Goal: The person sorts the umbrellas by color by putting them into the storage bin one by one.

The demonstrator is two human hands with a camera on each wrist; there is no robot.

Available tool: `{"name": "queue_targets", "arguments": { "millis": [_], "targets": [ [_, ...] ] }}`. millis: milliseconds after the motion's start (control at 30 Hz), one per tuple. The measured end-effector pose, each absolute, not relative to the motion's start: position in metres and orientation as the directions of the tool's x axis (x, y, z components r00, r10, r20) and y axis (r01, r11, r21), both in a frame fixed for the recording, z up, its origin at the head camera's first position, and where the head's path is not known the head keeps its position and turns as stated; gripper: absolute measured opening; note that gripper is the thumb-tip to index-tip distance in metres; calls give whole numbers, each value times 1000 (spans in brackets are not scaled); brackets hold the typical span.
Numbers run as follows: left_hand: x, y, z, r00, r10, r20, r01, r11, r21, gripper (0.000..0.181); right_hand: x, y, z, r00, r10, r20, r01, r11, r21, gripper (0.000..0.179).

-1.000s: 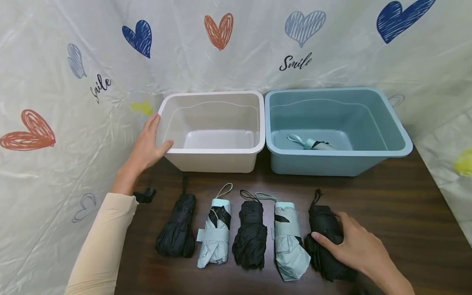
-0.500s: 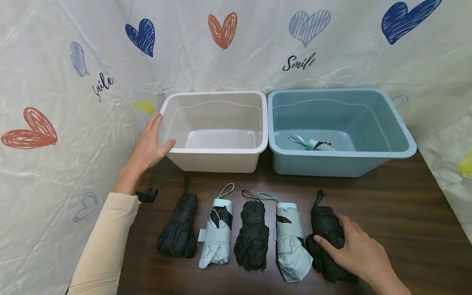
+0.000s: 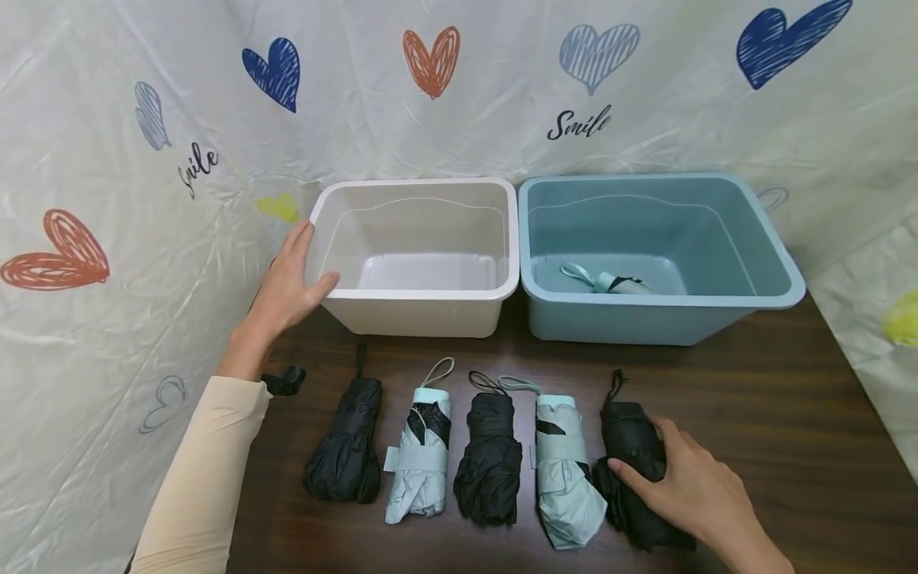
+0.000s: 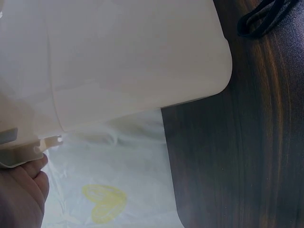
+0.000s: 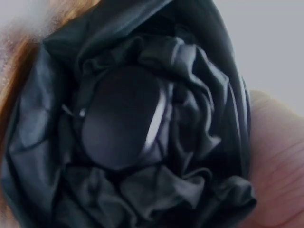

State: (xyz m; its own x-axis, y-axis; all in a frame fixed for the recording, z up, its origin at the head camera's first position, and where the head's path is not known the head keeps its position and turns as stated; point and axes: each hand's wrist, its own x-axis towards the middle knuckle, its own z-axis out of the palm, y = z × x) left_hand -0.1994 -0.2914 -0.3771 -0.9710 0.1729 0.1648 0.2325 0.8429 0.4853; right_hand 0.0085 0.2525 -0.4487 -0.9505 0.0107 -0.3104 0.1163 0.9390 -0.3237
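At the left end of the white bin (image 3: 402,315), my left hand (image 3: 282,291) grips the rim, thumb over the front corner. The left wrist view shows fingertips (image 4: 40,173) curled beneath the bin's rim. My right hand (image 3: 692,482) holds the rightmost black folded umbrella (image 3: 631,438), thumb on its left side; the umbrella lies on the table. Its gathered end with a dark round cap (image 5: 122,116) fills the right wrist view. To its left lie a light blue umbrella (image 3: 562,478), a black one (image 3: 490,462), another light blue one (image 3: 419,458) and another black one (image 3: 346,446).
A blue bin (image 3: 610,319) stands right of the white one, with a light blue umbrella (image 3: 620,283) inside. The dark wooden table (image 3: 803,414) lies before both. A heart-printed white sheet (image 3: 488,104) hangs behind and at the left.
Both hands keep their holds and barely move. The whole head view shifts slightly, and the umbrellas and bins stay in place.
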Motion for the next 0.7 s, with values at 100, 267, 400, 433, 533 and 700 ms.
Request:
{"name": "queue_targets", "arguments": {
  "millis": [100,267,400,433,533,700],
  "targets": [
    [-199,-292,-377,-971,170,166,231,842,488,92,6,252,-448,-945,17,-327,123,944,-307,111],
    [-202,-289,-378,-971,183,153,236,835,498,92,7,255,-450,-947,4,-322,119,933,-340,110],
    [-205,-287,-380,-970,190,150,240,838,490,92,7,259,-452,-947,-11,-320,116,920,-374,108],
    [-205,-288,-380,-970,188,152,239,841,486,92,7,259,-453,-947,-15,-321,114,918,-380,107],
    [-205,-290,-381,-972,175,159,231,846,482,92,6,260,-455,-947,-24,-321,110,912,-396,106],
    [-201,-294,-380,-969,175,172,238,841,486,92,5,261,-457,-945,-17,-328,134,892,-432,103]
  ]
}}
